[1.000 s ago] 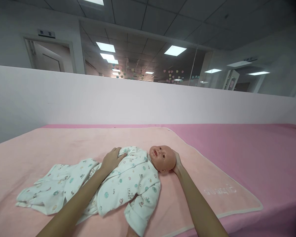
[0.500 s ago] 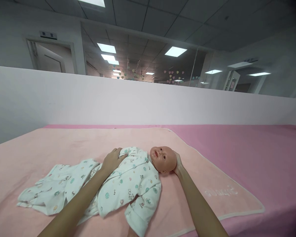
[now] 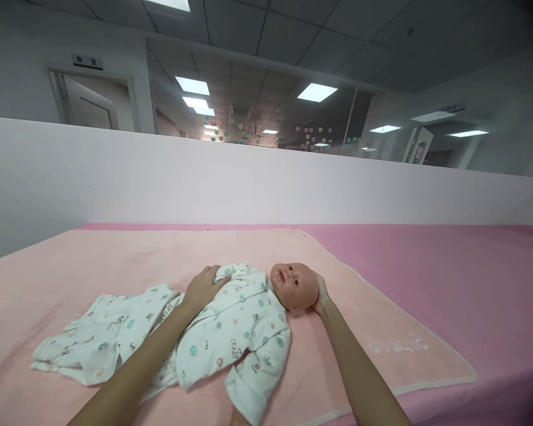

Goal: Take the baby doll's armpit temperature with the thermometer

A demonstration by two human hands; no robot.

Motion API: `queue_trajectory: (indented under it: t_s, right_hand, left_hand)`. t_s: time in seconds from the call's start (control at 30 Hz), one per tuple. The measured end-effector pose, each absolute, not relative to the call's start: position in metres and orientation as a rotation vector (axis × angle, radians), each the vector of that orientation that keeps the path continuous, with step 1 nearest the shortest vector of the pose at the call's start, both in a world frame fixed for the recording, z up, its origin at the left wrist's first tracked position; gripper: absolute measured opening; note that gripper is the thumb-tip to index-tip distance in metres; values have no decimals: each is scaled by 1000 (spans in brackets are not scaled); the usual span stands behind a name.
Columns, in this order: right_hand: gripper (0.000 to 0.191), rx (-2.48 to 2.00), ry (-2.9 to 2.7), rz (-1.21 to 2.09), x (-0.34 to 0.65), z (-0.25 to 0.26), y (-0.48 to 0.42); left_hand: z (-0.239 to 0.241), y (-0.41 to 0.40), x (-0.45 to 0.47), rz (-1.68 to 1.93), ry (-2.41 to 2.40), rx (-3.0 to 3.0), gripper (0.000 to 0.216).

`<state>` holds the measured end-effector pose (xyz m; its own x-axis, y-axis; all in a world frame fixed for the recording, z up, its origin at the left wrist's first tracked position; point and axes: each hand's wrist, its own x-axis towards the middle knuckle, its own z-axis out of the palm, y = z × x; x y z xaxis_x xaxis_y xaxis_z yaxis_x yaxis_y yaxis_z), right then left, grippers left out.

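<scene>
A baby doll [image 3: 293, 285] lies on its back on a pale pink blanket [image 3: 128, 260], dressed in a white romper [image 3: 231, 331] with small coloured prints. My left hand [image 3: 202, 288] rests flat on the doll's far arm and chest, fingers stretched over the cloth. My right hand [image 3: 320, 296] cups the back of the doll's bare head; most of its fingers are hidden behind the head. The romper's legs trail flat to the left.
The blanket covers a darker pink table surface [image 3: 448, 266] that runs on to the right. A low white partition wall [image 3: 266, 183] stands right behind the table. Beyond it are glass office walls and a door [image 3: 93, 103].
</scene>
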<state>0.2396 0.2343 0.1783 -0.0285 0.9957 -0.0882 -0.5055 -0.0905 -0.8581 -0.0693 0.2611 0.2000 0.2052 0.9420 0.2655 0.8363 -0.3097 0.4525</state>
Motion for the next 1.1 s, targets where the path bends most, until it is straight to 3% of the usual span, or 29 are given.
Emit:
queue_trajectory:
  t_s: [0.23, 0.4, 0.6, 0.73, 0.9, 1.1]
  right_hand:
    - [37, -882, -671, 1596, 241, 180, 233]
    - [43, -812, -674, 1556, 236, 183, 232]
    - [44, -781, -630, 1481, 231, 186, 230]
    - [41, -861, -582, 1395, 230, 188, 231]
    - [15, -1126, -468, 738, 239, 192, 236]
    - [15, -1126, -410, 204, 246, 211, 228]
  left_hand:
    - [198, 260, -72, 952, 1575, 2248, 45]
    - [208, 241, -64, 1088, 1210, 2139, 49]
    - [225, 217, -53, 911, 848, 2177, 32]
    - [227, 213, -52, 862, 827, 2147, 35]
    - [219, 222, -50, 898, 815, 1901, 27]
    - [215, 237, -55, 996, 877, 1446, 39]
